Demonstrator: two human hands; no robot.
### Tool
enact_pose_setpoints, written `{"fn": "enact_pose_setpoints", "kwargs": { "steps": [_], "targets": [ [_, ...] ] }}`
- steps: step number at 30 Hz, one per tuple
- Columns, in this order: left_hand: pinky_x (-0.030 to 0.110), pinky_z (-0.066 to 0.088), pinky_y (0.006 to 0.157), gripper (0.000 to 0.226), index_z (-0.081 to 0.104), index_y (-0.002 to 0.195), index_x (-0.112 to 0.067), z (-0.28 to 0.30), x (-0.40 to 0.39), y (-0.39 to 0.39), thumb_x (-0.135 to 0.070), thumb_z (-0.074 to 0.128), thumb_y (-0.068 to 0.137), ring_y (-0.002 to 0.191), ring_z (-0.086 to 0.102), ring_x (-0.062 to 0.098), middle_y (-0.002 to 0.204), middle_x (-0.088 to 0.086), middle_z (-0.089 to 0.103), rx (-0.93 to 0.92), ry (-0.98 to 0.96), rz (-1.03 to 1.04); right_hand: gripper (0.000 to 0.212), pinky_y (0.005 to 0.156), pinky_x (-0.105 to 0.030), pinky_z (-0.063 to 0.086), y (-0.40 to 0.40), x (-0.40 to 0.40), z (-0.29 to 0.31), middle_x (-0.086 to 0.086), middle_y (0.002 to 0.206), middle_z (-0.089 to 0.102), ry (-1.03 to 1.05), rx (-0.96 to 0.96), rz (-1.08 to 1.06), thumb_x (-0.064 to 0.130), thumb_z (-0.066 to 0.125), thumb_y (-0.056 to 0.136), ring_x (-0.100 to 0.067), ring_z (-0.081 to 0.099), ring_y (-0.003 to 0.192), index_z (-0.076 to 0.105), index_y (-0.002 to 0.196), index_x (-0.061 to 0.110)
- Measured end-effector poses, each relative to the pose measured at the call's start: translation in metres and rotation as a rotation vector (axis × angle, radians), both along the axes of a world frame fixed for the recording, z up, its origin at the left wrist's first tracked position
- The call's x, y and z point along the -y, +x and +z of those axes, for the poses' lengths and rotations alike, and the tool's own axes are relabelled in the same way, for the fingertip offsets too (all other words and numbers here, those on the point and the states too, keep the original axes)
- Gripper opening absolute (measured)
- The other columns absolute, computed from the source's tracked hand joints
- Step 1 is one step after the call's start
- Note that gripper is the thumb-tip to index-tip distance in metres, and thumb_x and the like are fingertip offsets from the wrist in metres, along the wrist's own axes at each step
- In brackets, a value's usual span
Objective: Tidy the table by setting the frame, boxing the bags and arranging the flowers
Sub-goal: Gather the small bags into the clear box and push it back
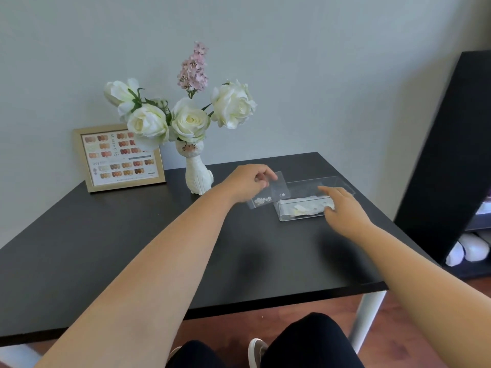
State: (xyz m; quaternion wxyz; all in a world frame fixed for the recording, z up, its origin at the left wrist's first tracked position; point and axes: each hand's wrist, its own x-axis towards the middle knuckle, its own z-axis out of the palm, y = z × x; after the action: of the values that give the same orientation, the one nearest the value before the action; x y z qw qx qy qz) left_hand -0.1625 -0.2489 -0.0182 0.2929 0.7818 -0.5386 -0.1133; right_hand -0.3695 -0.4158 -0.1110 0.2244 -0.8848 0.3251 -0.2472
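My left hand [245, 181] pinches small clear plastic bags [273, 192] with white bits inside, held just left of a clear plastic box [297, 217]. The box sits on the black table [132, 248] at the right and holds several more bags. Over the box's near right side my right hand [342, 208] hovers with fingers spread, holding nothing. A gold picture frame [77, 155] with a nail colour chart stands upright at the back left against the wall. White roses and a pink sprig [188, 118] stand in a white cat-shaped vase [198, 176] beside the frame.
A black shelf unit [446, 155] stands to the right of the table, with white items [467, 251] on its lower level. The table's white leg [368, 317] is at the front right corner. My knees and a shoe [256, 351] show below the table edge.
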Motion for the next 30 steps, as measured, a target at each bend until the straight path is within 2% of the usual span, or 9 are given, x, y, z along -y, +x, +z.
{"fn": "enact_pose_setpoints", "kwargs": {
  "steps": [2, 6, 9, 13, 17, 22, 27, 30],
  "targets": [
    [0.022, 0.046, 0.071, 0.024, 0.059, 0.111, -0.032, 0.003, 0.023, -0.010, -0.014, 0.054, 0.095, 0.093, 0.061, 0.010, 0.099, -0.006, 0.066, 0.023, -0.006, -0.029, 0.058, 0.097, -0.033, 0.040, -0.004, 0.003, 0.000, 0.001, 0.145, 0.042, 0.003, -0.013, -0.002, 0.007, 0.048, 0.087, -0.022, 0.046, 0.125, 0.042, 0.142, 0.024],
    [0.028, 0.047, 0.068, 0.019, 0.045, 0.106, -0.022, 0.000, 0.061, -0.031, -0.009, 0.052, 0.093, 0.086, 0.061, 0.017, 0.091, -0.007, 0.063, 0.084, -0.054, -0.033, 0.059, 0.087, -0.026, 0.037, -0.010, 0.003, -0.004, 0.001, 0.146, 0.041, 0.012, 0.007, 0.016, 0.010, 0.049, 0.088, -0.018, 0.055, 0.106, 0.038, 0.144, 0.022],
    [0.035, 0.051, 0.071, 0.017, 0.044, 0.104, -0.021, -0.006, 0.082, -0.043, -0.007, 0.047, 0.095, 0.085, 0.061, 0.020, 0.093, -0.003, 0.062, 0.113, -0.072, -0.003, 0.061, 0.089, -0.026, 0.041, -0.017, 0.006, -0.004, 0.001, 0.144, 0.043, 0.000, 0.066, 0.023, 0.009, 0.051, 0.087, -0.015, 0.051, 0.112, 0.036, 0.144, 0.023],
    [0.043, 0.056, 0.077, 0.020, 0.047, 0.106, -0.022, -0.019, 0.100, -0.056, -0.006, 0.039, 0.097, 0.095, 0.062, 0.021, 0.106, 0.002, 0.065, 0.015, -0.052, -0.011, 0.061, 0.084, -0.024, 0.041, -0.025, 0.012, -0.007, 0.002, 0.140, 0.046, 0.026, 0.155, -0.029, 0.007, 0.054, 0.084, -0.015, 0.051, 0.114, 0.037, 0.140, 0.023],
    [0.048, 0.051, 0.089, 0.030, 0.052, 0.107, -0.030, -0.033, 0.110, -0.061, -0.007, 0.036, 0.096, 0.102, 0.059, 0.024, 0.113, -0.003, 0.064, 0.020, 0.041, -0.017, 0.059, 0.087, -0.020, 0.035, -0.028, 0.016, -0.011, 0.004, 0.142, 0.045, 0.020, 0.158, -0.049, 0.007, 0.055, 0.084, -0.013, 0.046, 0.123, 0.039, 0.139, 0.022],
    [0.044, 0.038, 0.098, 0.039, 0.056, 0.123, -0.030, -0.048, 0.111, -0.050, -0.007, 0.037, 0.098, 0.117, 0.050, 0.021, 0.131, -0.006, 0.055, 0.201, 0.133, 0.018, 0.059, 0.090, -0.023, 0.038, -0.027, 0.015, -0.014, 0.004, 0.141, 0.044, -0.003, 0.168, -0.040, 0.006, 0.054, 0.084, -0.014, 0.042, 0.127, 0.040, 0.139, 0.021],
    [0.050, 0.031, 0.107, 0.038, 0.057, 0.129, -0.032, -0.059, 0.105, -0.046, -0.026, 0.029, 0.104, 0.129, 0.042, 0.024, 0.139, -0.007, 0.056, 0.219, 0.217, -0.030, 0.057, 0.088, -0.026, 0.040, -0.022, 0.012, -0.019, 0.005, 0.139, 0.044, -0.047, 0.142, -0.048, 0.008, 0.055, 0.084, -0.016, 0.038, 0.129, 0.042, 0.137, 0.022],
    [0.047, 0.033, 0.104, 0.036, 0.059, 0.127, -0.031, -0.064, 0.098, -0.045, -0.033, 0.034, 0.103, 0.129, 0.040, 0.026, 0.140, -0.006, 0.054, 0.283, 0.134, -0.045, 0.054, 0.090, -0.027, 0.039, -0.021, 0.010, -0.021, 0.003, 0.140, 0.044, -0.095, 0.099, -0.065, 0.009, 0.055, 0.084, -0.017, 0.033, 0.133, 0.045, 0.136, 0.021]
  ]
}}
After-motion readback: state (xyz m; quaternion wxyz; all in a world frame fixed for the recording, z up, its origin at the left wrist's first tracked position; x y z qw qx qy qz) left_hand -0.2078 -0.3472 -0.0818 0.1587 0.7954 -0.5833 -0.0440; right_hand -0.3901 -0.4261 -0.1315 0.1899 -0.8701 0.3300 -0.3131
